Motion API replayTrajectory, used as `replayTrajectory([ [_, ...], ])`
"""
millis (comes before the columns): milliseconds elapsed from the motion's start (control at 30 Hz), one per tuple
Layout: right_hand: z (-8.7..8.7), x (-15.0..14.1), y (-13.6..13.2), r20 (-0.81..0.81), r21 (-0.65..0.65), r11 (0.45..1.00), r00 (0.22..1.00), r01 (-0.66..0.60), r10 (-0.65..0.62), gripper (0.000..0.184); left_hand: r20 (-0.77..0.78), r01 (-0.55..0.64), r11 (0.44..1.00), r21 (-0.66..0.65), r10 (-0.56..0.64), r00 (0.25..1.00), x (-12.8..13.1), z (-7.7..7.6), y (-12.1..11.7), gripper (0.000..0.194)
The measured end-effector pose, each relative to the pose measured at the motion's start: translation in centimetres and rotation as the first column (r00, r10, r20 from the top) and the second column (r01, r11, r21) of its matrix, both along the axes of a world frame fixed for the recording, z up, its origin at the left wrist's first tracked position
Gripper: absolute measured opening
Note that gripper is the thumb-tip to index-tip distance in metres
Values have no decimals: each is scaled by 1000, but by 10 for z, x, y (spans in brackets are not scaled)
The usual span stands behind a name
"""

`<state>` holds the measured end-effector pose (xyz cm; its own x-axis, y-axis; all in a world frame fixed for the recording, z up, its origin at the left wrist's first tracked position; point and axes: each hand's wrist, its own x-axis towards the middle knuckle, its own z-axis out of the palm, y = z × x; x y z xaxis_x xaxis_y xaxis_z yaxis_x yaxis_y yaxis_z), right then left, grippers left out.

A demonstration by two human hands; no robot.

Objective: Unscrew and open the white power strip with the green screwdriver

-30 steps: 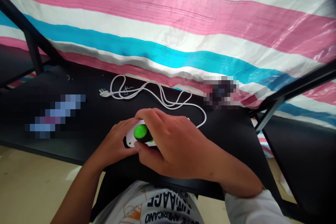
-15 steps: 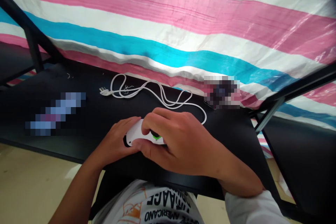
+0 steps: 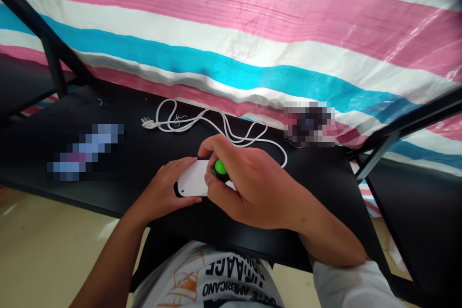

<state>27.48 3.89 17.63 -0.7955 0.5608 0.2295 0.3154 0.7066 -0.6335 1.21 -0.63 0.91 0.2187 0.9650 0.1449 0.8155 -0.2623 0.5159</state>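
Left hand (image 3: 162, 187) closed around the white casing (image 3: 193, 178) of a handheld device, fingers (image 3: 180, 166) across the top, thumb along the lower edge. Right hand (image 3: 252, 187) also closed: fingertips (image 3: 209, 147) and thumb pinching the round green knob (image 3: 220, 167) on the casing. Device in both hands, over the black tabletop (image 3: 72, 115) near its front edge; contact with the surface hidden, cannot tell.

White power cord (image 3: 274, 142) in loops at 12 o'clock from the hands, plug (image 3: 147, 124) at 10 o'clock, far end passing behind the right hand; any join to the device hidden. Pixelated, unreadable items at 9 o'clock (image 3: 84, 153) and 1 o'clock (image 3: 308, 124). Pink, white and blue striped tarp (image 3: 231, 43) behind the table. Printed T-shirt (image 3: 231, 274) at 6 o'clock; white sleeve (image 3: 350, 286) at 4 o'clock.
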Motion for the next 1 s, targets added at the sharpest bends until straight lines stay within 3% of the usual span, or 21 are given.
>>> replayTrajectory([
  [333,2,2,1,-38,1,1000,999,24,-24,22,49,61,996,67,-64,997,-3,-4,-1,84],
  [1000,-2,0,3,-46,-9,1000,999,-26,25,21,50,38,999,15,-39,998,-5,-7,1,86],
])
